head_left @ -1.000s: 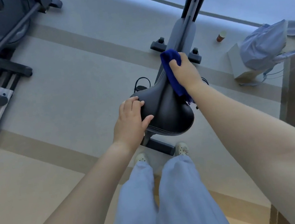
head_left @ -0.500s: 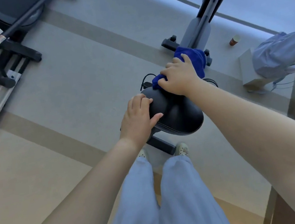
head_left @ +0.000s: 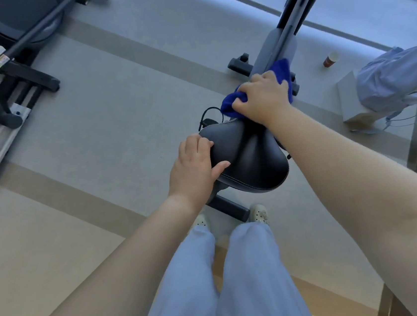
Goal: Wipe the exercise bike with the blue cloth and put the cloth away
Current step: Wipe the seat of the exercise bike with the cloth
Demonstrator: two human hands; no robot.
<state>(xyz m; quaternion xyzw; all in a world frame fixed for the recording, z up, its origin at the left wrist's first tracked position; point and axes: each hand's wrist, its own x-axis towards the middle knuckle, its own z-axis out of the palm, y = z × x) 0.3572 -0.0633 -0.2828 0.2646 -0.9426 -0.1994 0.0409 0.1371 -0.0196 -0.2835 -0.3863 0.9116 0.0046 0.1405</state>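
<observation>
Fingers of your right hand curl into the blue cloth, bunched at the saddle nose right of frame centre, while your left hand lies flat, fingers straight, on the saddle's left edge, both arms outstretched.

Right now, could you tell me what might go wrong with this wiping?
The blue cloth is bunched under the right hand at the nose of the saddle, so a fold might snag the black cable beside it. The left hand only rests on the saddle, so a hard push might slip.
</observation>
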